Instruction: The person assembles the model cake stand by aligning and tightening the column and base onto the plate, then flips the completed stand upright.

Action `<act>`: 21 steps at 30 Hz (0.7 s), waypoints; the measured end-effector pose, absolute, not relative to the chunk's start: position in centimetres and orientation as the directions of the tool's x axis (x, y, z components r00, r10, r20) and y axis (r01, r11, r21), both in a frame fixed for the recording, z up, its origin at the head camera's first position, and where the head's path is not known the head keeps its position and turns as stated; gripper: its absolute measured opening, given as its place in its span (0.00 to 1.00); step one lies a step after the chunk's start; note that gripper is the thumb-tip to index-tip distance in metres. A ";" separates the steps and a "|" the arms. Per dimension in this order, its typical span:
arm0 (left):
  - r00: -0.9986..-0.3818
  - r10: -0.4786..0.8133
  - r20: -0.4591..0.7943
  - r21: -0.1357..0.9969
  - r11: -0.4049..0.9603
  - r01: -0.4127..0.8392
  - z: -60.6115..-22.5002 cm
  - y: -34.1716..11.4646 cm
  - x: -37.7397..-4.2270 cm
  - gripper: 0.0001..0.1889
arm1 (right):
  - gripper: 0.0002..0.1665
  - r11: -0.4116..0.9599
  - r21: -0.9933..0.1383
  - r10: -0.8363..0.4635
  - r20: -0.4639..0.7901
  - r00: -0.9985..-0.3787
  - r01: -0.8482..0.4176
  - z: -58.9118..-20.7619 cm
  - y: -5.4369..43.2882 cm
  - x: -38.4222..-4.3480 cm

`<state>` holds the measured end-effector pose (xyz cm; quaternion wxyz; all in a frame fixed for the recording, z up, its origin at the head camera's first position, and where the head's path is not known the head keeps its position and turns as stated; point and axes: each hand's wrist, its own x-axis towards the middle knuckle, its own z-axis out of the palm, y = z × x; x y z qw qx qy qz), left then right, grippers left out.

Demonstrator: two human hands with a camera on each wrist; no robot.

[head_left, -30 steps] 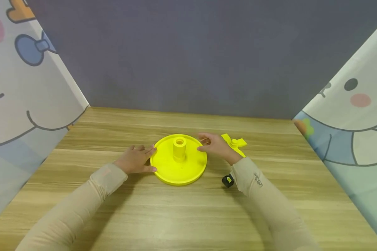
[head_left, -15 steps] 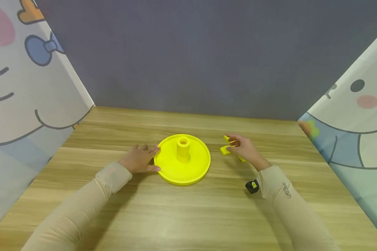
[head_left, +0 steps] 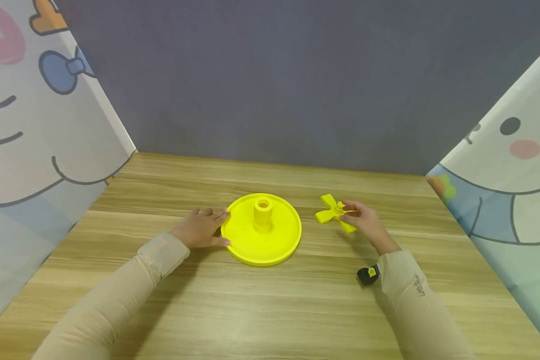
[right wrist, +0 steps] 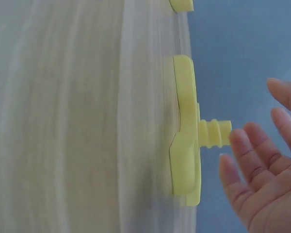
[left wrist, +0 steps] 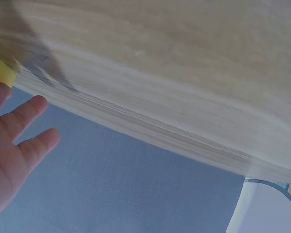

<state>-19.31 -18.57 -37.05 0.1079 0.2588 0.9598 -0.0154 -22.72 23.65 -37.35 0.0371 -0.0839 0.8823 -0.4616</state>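
Note:
In the head view a round yellow disc (head_left: 238, 237) with a raised rim lies on the table, a hollow upright post (head_left: 263, 217) at its centre. My left hand (head_left: 199, 231) rests spread at the disc's left rim, fingertips on the edge. To the right of the disc lies a yellow cross-shaped piece (head_left: 326, 216) with several flat arms. Over its right side is my right hand (head_left: 365, 221), thumb and fingers loosely parted. The right wrist view shows the piece's threaded stud (right wrist: 216, 133) pointing up from the table, with the fingers of the hand (right wrist: 264, 179) right beside its tip.
The wood-grain table (head_left: 234, 305) ends at a dark grey wall panel (head_left: 279, 85). Cartoon-printed panels stand at the left (head_left: 67, 145) and right (head_left: 508, 185). A small black device (head_left: 367, 275) sits at the right wrist.
My right hand left the disc's right edge, went right over the cross-shaped piece, then drew back slightly, uncovering more of it. The left hand stayed at the rim. The head view shifted a little.

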 end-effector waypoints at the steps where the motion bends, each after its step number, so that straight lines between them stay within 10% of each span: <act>1: -0.843 0.494 -0.212 0.027 0.865 0.501 -37.1 -18.6 -19.3 0.45 | 0.30 0.564 -0.819 -0.174 0.007 -0.985 -0.106 -37.4 23.7 -22.7; 21: -0.843 0.495 -0.211 0.053 0.867 0.496 -37.1 -18.7 -19.1 0.44 | 0.35 0.670 -0.732 -0.139 -0.288 -0.947 0.125 -37.0 25.3 -23.7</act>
